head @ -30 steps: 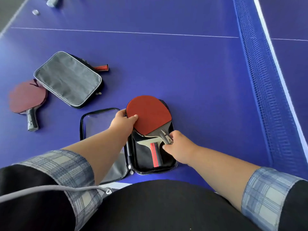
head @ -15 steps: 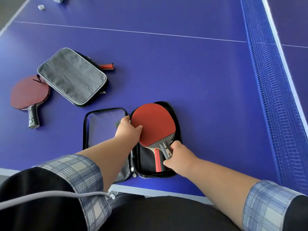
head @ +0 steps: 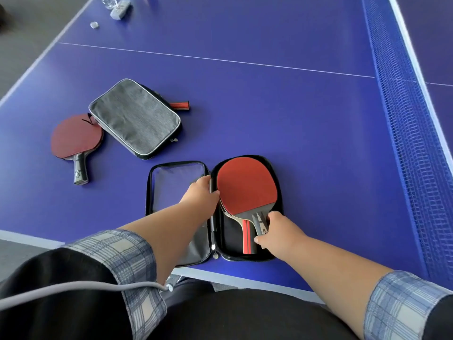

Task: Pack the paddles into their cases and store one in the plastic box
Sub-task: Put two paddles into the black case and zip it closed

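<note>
Right hand [head: 270, 233] curled round handle of red paddle [head: 246, 186], thumb and fingers pinching it. Left hand [head: 201, 195] fingers curled on blade's left rim, beside case spine. Paddle flat in right half of open black case [head: 231, 238], on top of second paddle's striped handle [head: 247, 238]. Step: seating paddle. Next, likely: let go, fold left half [head: 176, 182] over, zip shut. Blade points away, handle toward person. Long axis near-far, slightly skewed.

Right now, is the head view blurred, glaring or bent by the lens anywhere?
Head view: the lens bows the net at the right edge; a pale sheen washes the left of the table; shadows are soft; the paddle and open case are sharp; the small things at the far corner are too soft to name.
</note>
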